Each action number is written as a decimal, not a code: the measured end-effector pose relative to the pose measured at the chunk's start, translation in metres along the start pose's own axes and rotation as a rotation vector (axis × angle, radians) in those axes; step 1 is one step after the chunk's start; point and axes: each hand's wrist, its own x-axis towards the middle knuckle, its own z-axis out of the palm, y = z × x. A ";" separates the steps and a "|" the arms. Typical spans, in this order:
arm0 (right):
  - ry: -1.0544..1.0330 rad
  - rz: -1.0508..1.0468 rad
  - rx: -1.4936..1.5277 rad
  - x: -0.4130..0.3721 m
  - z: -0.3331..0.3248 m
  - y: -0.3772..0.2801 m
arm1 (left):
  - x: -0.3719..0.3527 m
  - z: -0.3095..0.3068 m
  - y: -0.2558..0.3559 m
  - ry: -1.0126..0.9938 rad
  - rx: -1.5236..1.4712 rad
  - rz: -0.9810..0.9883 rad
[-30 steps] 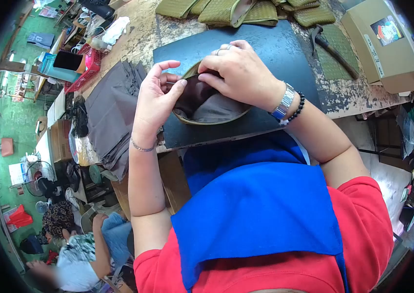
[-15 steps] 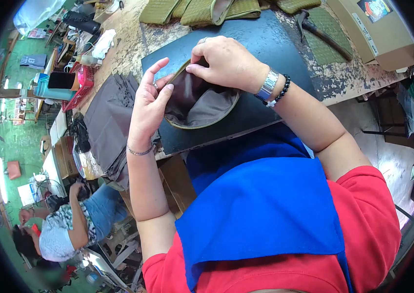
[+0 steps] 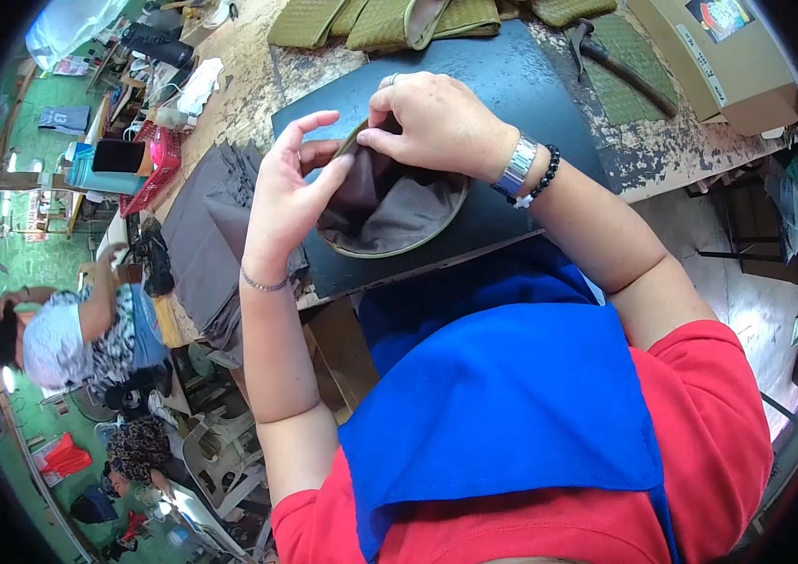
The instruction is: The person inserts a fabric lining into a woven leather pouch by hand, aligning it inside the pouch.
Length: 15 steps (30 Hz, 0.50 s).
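An olive-edged pouch [image 3: 408,211] with a dark brown, shiny lining is held with its mouth facing me, above a black board [image 3: 521,85]. My right hand [image 3: 441,127] pinches the rim at the top between thumb and bent fingers. On the left side of the same rim, my left hand [image 3: 291,193] has its thumb inside the mouth and its other fingers behind; the index finger stretches up, off the edge. Most of the pouch's outer side is hidden from me.
Dark fabric pieces [image 3: 206,230] are stacked left of the board. Olive woven pouches [image 3: 399,23] lie at the back. A hammer [image 3: 624,70] rests on an olive woven panel [image 3: 639,47], near a cardboard box [image 3: 723,66]. Another person [image 3: 88,334] is at far left.
My left hand has slid along the rim toward my right hand, and its thumb has moved right. The pouch has shifted slightly. The person at left has moved farther up and left.
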 end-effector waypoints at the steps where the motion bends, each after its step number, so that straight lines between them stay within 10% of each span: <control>1: -0.002 -0.003 -0.004 0.000 0.000 -0.001 | 0.004 0.000 0.002 0.016 0.061 -0.007; 15: 0.072 -0.020 0.054 -0.008 -0.011 0.004 | 0.016 0.000 0.002 -0.010 0.122 -0.004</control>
